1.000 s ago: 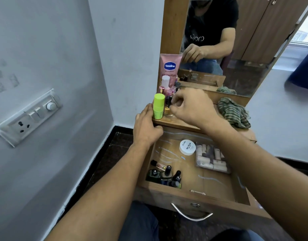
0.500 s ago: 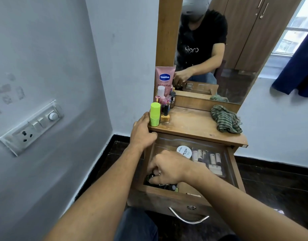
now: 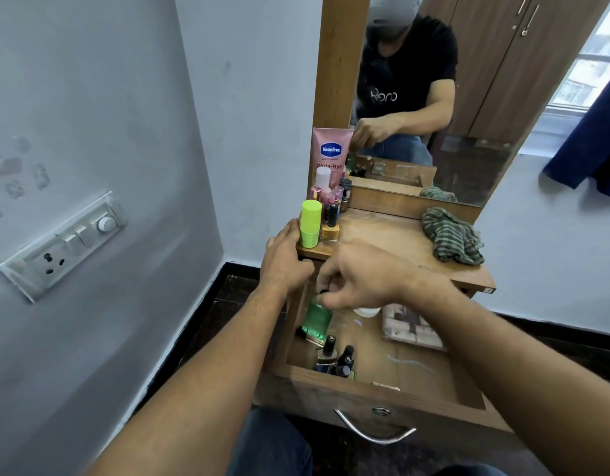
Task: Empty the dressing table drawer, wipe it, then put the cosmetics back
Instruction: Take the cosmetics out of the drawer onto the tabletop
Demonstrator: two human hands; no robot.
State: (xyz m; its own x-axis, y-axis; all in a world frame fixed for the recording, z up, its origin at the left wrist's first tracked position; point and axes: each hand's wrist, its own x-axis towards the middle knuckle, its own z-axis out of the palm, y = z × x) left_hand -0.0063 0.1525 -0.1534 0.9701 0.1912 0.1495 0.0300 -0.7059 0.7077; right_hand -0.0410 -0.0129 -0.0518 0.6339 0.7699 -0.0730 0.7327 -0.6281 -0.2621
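Right hand (image 3: 362, 280): pinching green bottle (image 3: 318, 319) by cap, above drawer (image 3: 365, 386).
Left hand (image 3: 284, 259): curled on table (image 3: 393, 238) edge, beside lime tube (image 3: 310, 224).
Underneath: polish bottles (image 3: 334, 355).
Far right: cloth (image 3: 451, 235).

Pale blue walls (image 3: 90, 80), black floor (image 3: 224, 304), wall switchboard (image 3: 63, 242), mirror (image 3: 485, 159).

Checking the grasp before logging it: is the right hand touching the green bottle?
Touching. The head view shows the right hand pinching the green bottle by its black cap.
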